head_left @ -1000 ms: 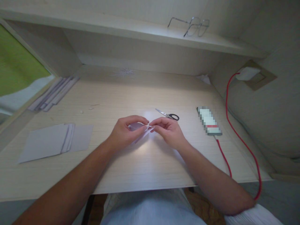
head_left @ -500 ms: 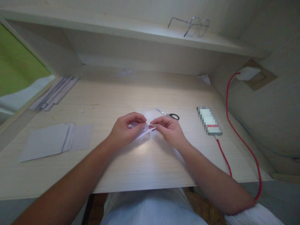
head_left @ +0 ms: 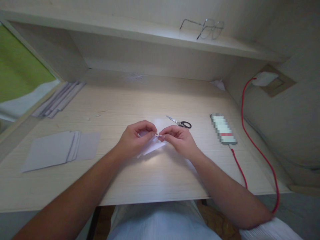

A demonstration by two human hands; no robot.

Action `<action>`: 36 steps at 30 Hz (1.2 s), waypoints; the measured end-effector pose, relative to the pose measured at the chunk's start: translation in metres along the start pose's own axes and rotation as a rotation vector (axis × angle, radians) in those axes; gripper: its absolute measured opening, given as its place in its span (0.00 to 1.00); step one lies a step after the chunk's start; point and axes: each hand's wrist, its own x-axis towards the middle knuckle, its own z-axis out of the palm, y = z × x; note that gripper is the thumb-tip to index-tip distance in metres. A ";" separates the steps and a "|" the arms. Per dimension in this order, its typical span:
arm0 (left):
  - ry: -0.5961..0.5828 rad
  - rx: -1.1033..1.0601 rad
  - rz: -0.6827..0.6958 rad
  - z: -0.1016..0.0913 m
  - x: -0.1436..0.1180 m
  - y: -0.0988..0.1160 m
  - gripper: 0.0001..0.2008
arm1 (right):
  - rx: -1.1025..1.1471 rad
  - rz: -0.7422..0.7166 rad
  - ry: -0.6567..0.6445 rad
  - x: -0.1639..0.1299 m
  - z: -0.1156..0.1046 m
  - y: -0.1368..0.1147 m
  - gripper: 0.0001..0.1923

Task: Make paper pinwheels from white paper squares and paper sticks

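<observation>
Currently | left hand [head_left: 135, 138] and right hand [head_left: 178, 139] are both pinching folded paper [head_left: 152, 145] closed | advising: keep edges aligned, crease firmly against bench [head_left: 160, 176].

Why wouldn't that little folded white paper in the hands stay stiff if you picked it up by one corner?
The small folded white paper looks thin, so it would probably bend and droop. Both the left hand and the right hand pinch it with fingertips only, so it is likely very light. Its folded layers may add slight stiffness.
</observation>
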 end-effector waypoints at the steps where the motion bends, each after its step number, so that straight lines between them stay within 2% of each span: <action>1: -0.003 0.002 0.004 0.000 0.000 0.000 0.03 | 0.001 0.000 -0.008 0.000 0.000 0.000 0.03; 11: 0.006 -0.021 0.006 0.001 0.001 0.000 0.01 | 0.011 0.002 0.048 0.002 0.000 0.002 0.04; 18: -0.001 -0.042 -0.015 0.000 0.001 -0.001 0.01 | -0.005 -0.003 0.030 0.001 0.000 0.002 0.04; 30: -0.014 -0.245 -0.078 0.003 0.004 -0.005 0.05 | 0.125 0.037 -0.044 0.001 -0.001 0.001 0.04; 33: -0.013 -0.204 -0.068 0.002 0.004 -0.005 0.06 | 0.148 0.056 -0.063 0.001 -0.003 0.000 0.04; 36: 0.040 -0.030 0.041 0.001 0.003 -0.001 0.05 | 0.157 0.074 -0.057 0.002 -0.004 0.000 0.05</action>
